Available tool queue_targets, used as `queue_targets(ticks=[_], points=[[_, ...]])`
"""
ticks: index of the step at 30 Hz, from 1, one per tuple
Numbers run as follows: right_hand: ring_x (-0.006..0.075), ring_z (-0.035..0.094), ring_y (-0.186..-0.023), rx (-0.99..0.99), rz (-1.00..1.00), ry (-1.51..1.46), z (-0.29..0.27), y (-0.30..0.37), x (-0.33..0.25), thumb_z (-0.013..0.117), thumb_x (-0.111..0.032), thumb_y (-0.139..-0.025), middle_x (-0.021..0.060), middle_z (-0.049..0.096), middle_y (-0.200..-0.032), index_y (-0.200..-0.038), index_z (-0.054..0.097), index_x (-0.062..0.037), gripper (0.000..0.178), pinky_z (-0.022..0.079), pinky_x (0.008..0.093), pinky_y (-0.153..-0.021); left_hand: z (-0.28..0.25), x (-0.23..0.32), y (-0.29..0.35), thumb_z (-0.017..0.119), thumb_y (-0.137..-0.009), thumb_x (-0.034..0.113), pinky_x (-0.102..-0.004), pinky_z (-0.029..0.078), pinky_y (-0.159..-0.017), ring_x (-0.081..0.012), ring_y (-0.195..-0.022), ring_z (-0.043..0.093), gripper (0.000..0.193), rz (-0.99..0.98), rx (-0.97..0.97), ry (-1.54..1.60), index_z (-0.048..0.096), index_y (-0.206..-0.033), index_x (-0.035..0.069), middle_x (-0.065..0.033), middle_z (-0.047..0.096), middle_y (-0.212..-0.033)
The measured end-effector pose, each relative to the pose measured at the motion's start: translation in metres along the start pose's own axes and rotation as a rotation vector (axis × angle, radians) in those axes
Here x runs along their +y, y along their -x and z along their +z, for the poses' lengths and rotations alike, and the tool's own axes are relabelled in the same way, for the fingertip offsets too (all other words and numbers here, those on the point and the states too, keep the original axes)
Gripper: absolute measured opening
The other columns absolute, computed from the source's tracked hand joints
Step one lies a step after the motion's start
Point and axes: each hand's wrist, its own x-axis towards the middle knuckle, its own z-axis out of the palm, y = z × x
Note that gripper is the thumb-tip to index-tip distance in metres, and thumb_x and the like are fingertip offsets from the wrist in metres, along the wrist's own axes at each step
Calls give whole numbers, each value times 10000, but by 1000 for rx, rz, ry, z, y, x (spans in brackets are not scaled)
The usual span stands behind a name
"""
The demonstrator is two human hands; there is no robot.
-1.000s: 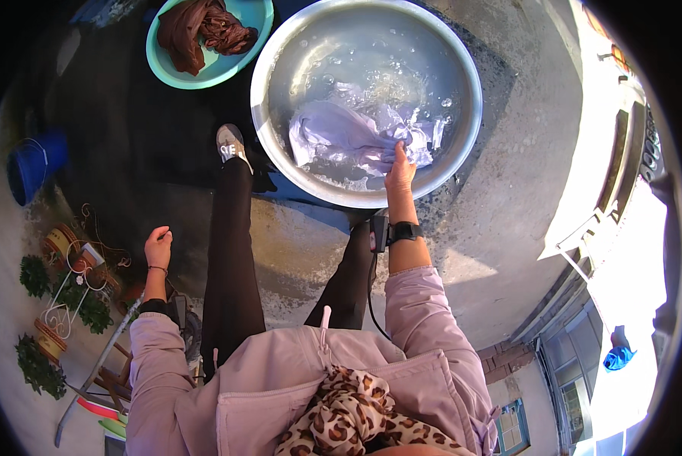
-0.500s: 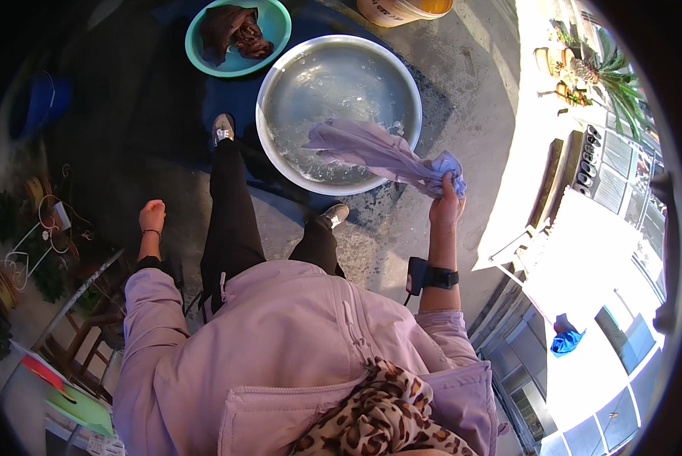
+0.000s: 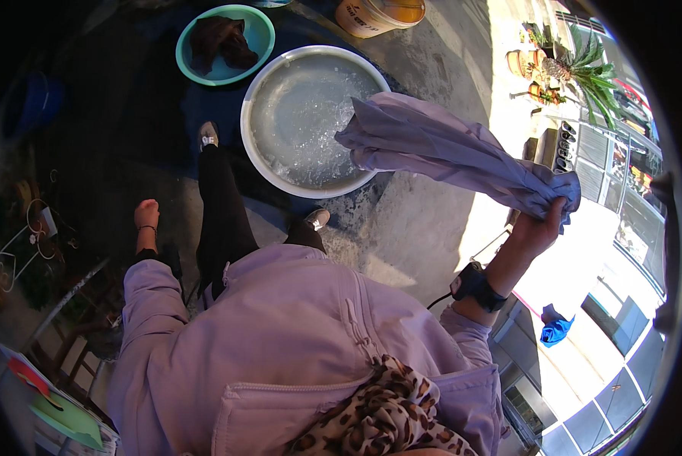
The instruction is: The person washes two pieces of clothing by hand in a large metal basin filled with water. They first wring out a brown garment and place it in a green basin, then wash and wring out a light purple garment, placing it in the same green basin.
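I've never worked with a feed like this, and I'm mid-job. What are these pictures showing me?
There's no machine: a person works bare-handed. Every picture comes from one fisheye camera on their head, looking down, so straight edges bend; picture left is their left. The right hand grips a lavender cloth by one end; the other reaches over the large metal basin of water. The left hand looks curled, nothing visible in it. On the ground are also a green basin with brown cloth and a yellowish bucket.
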Motion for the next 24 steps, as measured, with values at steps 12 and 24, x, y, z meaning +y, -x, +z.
queue_targets(ticks=[12,24], points=[[326,484,-1077,-56,407,-204,25,-21,236,409,-203,-910,193,499,-1156,-1213,385,16,374,377,461,-927,-78,-65,17,592,-777,172,-282,467,-501,-145,-537,576,144,-80,82,-357,637,-874,75,-45,608,-691],[217,587,-830,291,600,114,3,30,578,620,-225,-798,98,597,-970,-1055,542,-7,346,462,325,-778,-146,-94,58,577,-762,171,-335,481,-550,-194,-586,594,199,-291,-58,-561,627,-897,34,-113,607,-648]])
